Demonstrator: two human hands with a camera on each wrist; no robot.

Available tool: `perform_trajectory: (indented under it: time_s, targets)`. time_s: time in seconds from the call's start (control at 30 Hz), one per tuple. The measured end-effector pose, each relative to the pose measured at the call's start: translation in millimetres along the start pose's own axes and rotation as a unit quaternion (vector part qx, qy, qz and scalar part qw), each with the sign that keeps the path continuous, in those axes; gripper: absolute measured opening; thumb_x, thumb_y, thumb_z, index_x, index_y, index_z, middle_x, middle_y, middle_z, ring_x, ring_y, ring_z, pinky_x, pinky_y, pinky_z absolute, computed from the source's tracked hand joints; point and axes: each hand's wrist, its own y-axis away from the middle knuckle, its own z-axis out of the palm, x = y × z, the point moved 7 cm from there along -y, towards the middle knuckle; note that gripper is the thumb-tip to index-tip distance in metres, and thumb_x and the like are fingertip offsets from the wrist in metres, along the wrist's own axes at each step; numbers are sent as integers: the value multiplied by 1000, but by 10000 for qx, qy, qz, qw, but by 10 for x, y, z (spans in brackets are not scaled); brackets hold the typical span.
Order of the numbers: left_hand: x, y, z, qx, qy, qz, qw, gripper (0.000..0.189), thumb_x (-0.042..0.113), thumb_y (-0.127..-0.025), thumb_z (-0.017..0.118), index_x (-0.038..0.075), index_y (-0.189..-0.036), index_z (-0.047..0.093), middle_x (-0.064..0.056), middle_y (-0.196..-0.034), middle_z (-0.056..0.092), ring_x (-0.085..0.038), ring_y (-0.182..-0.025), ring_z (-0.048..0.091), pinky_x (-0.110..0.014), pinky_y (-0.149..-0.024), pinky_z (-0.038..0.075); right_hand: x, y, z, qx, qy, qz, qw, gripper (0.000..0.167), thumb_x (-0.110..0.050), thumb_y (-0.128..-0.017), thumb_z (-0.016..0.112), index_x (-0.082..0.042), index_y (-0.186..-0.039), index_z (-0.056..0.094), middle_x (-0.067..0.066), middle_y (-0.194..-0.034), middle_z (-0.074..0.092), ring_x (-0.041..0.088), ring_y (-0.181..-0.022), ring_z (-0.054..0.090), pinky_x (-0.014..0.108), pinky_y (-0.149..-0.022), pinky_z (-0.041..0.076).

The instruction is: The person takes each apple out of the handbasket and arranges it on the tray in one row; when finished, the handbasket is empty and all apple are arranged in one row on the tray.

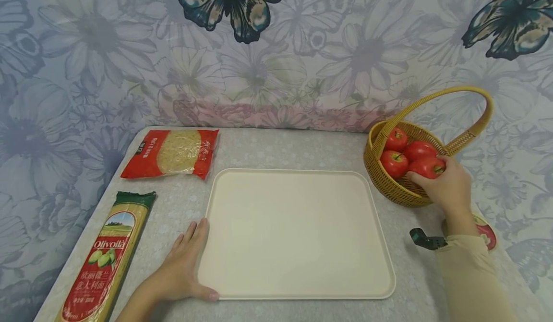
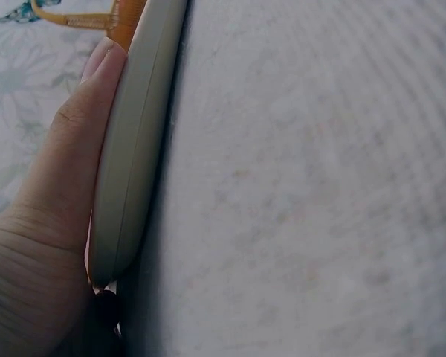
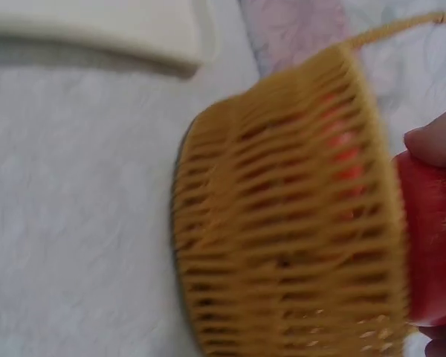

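A cream rectangular tray [image 1: 298,235] lies in the middle of the table. My left hand [image 1: 183,262] rests at its left edge, fingers stretched along the side and thumb at the near corner. In the left wrist view the thumb [image 2: 67,141] lies straight along the tray's edge [image 2: 134,149]. At the right, my right hand [image 1: 451,185] grips a red apple [image 1: 426,167] at the near right rim of a yellow woven basket [image 1: 399,197]. Several other red apples [image 1: 394,163] sit inside it. In the right wrist view the held apple [image 3: 435,245] shows beside the basket's rim.
At the back left lies a red bag with a clear window [image 1: 179,151]. A long spaghetti pack [image 1: 99,259] lies left of my left hand. The basket's handle [image 1: 471,91] arches upward. A round item with a red picture [image 1: 486,233] is partly hidden by my right forearm.
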Motion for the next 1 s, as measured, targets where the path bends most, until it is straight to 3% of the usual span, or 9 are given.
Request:
perform_trajectory:
  time_s: [0.23, 0.43, 0.57, 0.77, 1.0]
  targets:
    - [-12, -1, -4, -47, 25, -74, 10000, 162, 76, -40, 86, 9, -160, 1, -21, -167, 5, -46, -153, -2, -65, -120, 2, -392, 190, -127, 293, -425, -124, 9986, 103, -61, -82, 69, -6, -156, 24, 29, -149, 35, 49, -129, 37, 72, -96, 43]
    - [-11, -10, -16, -56, 23, -107, 9999, 162, 75, -40, 86, 9, -160, 0, -21, -167, 3, -45, -153, -4, -66, -120, 2, -871, 410, -193, 801, -589, -994, 9901, 88, -48, -81, 77, -8, -148, 38, 22, -143, 44, 41, -127, 42, 70, -95, 45]
    - [-13, -9, -18, -61, -15, -124, 9999, 162, 75, -40, 86, 10, -160, 1, -20, -167, 4, -45, -153, -3, -66, -120, 2, -1189, 558, -108, 869, -826, -1624, 9794, 85, -39, -75, 84, -8, -143, 44, 19, -139, 48, 38, -123, 47, 69, -94, 46]
    - [-21, 5, -11, -74, 31, -125, 9999, 161, 74, -40, 87, 10, -160, 1, -19, -167, 4, -44, -153, -4, -65, -120, 2, -1550, 712, 202, 330, -1190, -2119, 9695, 83, -35, -73, 88, -9, -141, 47, 16, -136, 51, 37, -123, 49, 69, -94, 47]
    - [-36, 16, 17, -112, 79, -100, 9999, 158, 73, -43, 87, 12, -161, 1, -17, -168, 4, -42, -154, -4, -62, -122, 0, -1804, 705, 807, -890, -1685, -2362, 9528, 81, -38, -76, 86, -16, -143, 47, 11, -141, 49, 33, -128, 49, 61, -97, 50]
